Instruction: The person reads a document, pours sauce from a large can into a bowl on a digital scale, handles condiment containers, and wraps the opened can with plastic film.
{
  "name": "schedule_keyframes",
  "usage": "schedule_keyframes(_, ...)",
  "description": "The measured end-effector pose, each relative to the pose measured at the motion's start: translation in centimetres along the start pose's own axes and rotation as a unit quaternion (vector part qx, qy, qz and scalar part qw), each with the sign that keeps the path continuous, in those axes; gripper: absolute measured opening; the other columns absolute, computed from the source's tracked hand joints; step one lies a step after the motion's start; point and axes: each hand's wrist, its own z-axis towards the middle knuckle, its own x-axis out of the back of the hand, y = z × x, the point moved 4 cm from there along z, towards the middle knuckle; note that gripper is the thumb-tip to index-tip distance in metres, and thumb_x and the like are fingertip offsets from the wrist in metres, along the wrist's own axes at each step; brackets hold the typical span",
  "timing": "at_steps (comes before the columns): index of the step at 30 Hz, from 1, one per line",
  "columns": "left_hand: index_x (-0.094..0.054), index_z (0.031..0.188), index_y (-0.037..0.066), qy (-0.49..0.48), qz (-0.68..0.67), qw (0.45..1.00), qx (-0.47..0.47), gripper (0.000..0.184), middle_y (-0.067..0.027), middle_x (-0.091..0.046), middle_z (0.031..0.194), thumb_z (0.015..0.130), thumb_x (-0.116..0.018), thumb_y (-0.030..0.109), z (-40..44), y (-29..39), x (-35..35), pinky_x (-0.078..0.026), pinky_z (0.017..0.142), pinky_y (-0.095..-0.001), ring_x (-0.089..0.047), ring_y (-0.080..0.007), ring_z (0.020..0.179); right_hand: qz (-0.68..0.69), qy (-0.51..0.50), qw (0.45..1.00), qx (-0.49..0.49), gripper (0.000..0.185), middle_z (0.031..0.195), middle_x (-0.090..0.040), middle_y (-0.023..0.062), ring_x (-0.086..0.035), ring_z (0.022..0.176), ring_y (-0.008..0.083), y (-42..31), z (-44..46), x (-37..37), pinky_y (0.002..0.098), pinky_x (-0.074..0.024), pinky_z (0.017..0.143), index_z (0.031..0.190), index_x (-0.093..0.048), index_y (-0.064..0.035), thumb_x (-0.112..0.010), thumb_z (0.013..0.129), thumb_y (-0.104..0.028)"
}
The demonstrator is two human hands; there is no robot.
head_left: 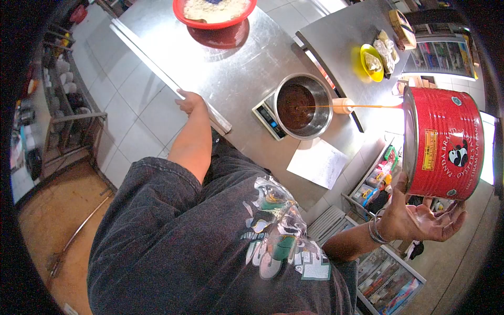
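Note:
My right hand (420,218) holds a large red oyster sauce can (446,144) from beneath, the thumb against its rim and the fingers partly spread. The can is tipped on its side. From its opening a thin brown stream of sauce (367,106) runs into a metal bowl (321,123). Dark brown liquid (296,107) covers the bowl's bottom. Under the bowl is a digital scale (269,119) with a lit display. My left hand (191,102) grips the edge of the steel table (252,68), fingers curled over it.
A red basin (178,10) of white powder stands at the table's far end. A written paper sheet (317,163) lies beside the bowl, and a pale container (343,105) is behind it. The second table (341,42) carries a yellow plate (363,65) and plastic bags (386,50).

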Motion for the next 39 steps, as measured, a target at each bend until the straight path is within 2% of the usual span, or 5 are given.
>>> schedule_keyframes(7,-0.040,0.151,0.011,-0.009,0.004,1.000,-0.003,0.078,-0.0270,-0.053,0.138,0.099,-0.029,0.067,0.0,0.0,0.0,-0.035,0.107,-0.0621,-0.054,-0.0450,0.126,0.056,0.020,0.998,0.011,0.123,0.147,-0.036,0.0218,-0.048,0.132,0.0367,-0.9,0.2,-0.4,0.0462,-0.0593,0.099,0.148,-0.016,-0.0029,-0.098,0.058,-0.015)
schedule_keyframes(18,-0.036,0.149,-0.003,-0.044,-0.010,0.999,-0.018,0.084,-0.0352,-0.044,0.144,0.100,-0.029,0.065,-1.2,0.8,1.2,-0.040,0.110,-0.0562,-0.048,-0.0485,0.132,0.008,0.012,1.000,0.001,0.134,0.152,-0.031,0.0215,-0.045,0.135,0.0389,-0.2,-0.1,-0.3,0.0500,-0.0567,0.101,0.149,-0.010,-0.0025,-0.101,0.054,-0.030)
schedule_keyframes(20,-0.042,0.149,0.011,0.001,0.004,1.000,-0.007,0.077,-0.0272,-0.055,0.135,0.099,-0.031,0.068,0.1,0.0,0.0,-0.037,0.105,-0.0620,-0.056,-0.0447,0.123,-0.008,0.006,1.000,0.007,0.134,0.152,-0.031,0.0215,-0.045,0.135,0.0390,-0.2,-0.1,-0.2,0.0497,-0.0560,0.102,0.149,-0.010,-0.0021,-0.100,0.055,-0.031)
schedule_keyframes(33,-0.042,0.149,0.011,0.000,0.013,1.000,-0.003,0.077,-0.0277,-0.055,0.135,0.099,-0.030,0.068,-0.5,0.4,0.6,-0.040,0.101,-0.0617,-0.057,-0.0451,0.122,-0.004,0.001,1.000,0.011,0.135,0.152,-0.031,0.0203,-0.042,0.137,0.0392,-0.3,-0.1,-0.3,0.0508,-0.0514,0.108,0.150,-0.008,-0.0027,-0.100,0.055,-0.029)
schedule_keyframes(39,-0.036,0.149,-0.002,-0.041,0.003,0.999,-0.016,0.083,-0.0338,-0.047,0.142,0.101,-0.028,0.064,-2.1,1.4,2.0,-0.042,0.108,-0.0562,-0.050,-0.0476,0.130,-0.015,0.006,1.000,0.007,0.136,0.152,-0.031,0.0207,-0.041,0.138,0.0380,-0.5,-0.3,-0.4,0.0500,-0.0512,0.108,0.150,-0.008,-0.0027,-0.101,0.055,-0.027)
